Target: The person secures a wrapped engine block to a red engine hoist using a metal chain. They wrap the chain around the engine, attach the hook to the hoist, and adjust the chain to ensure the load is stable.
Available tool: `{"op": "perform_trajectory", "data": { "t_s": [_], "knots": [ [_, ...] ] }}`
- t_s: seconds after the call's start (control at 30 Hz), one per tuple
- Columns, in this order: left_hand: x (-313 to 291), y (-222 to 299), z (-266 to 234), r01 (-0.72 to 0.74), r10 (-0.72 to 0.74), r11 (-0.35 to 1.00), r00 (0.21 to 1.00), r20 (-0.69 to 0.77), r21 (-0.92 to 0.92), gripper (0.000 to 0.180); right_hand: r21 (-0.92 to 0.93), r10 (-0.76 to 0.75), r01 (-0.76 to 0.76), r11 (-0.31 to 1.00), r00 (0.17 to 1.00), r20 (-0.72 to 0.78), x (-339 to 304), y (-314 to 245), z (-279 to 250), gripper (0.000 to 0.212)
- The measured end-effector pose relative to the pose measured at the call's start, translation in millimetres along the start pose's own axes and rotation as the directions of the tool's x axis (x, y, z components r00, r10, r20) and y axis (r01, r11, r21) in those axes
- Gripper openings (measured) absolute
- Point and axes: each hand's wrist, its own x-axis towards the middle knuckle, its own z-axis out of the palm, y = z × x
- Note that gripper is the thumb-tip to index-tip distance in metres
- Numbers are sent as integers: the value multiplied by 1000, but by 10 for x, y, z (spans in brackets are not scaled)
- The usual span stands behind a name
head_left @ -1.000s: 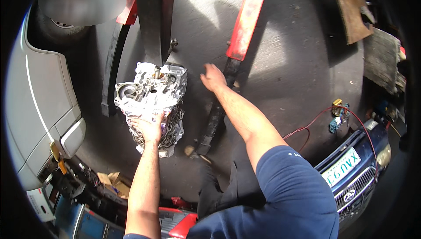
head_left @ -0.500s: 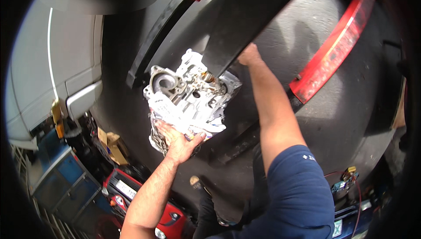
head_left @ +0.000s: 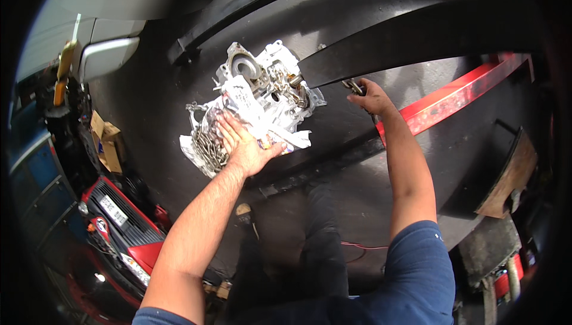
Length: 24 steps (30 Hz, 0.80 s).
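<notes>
A silver metal casting (head_left: 292, 113), like an engine or gearbox housing, sits beneath the tip of a black boom (head_left: 411, 36). White crumpled plastic wrapping (head_left: 241, 98) covers its near side. My left hand (head_left: 241, 146) lies on that wrapping with fingers spread, beside a heap of metal chain (head_left: 208, 151). To the right, my right hand (head_left: 376, 98) is closed around a short dark chain (head_left: 356, 86) under the boom; part of it is hidden by my fingers. Shiny metal links or fittings show where the boom tip meets the casting.
Red and black hoist legs (head_left: 456, 97) flank the casting on the right and far side. A red car front (head_left: 122, 211) stands at lower left, near an open cardboard box (head_left: 107, 140). A wooden board (head_left: 506, 176) leans at far right.
My view has turned, so the boom now lies nearly level across the right. My right hand has come out from behind the boom and shows a chain in it. My left hand stays on the wrapping.
</notes>
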Motion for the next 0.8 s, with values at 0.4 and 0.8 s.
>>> {"op": "perform_trajectory", "data": {
  "t_s": [0.4, 0.8],
  "knots": [
    [-84, 85, -142, 33, -33, 991, 999, 1, -132, 158, 615, 201, -452, 646, 878, 434, -919, -60, 98, 17],
    [503, -502, 63, -71, -183, 950, 663, -726, -304, 81, 132, 423, -408, 904, 898, -122, -1275, -613, 499, 17]
  ]
}}
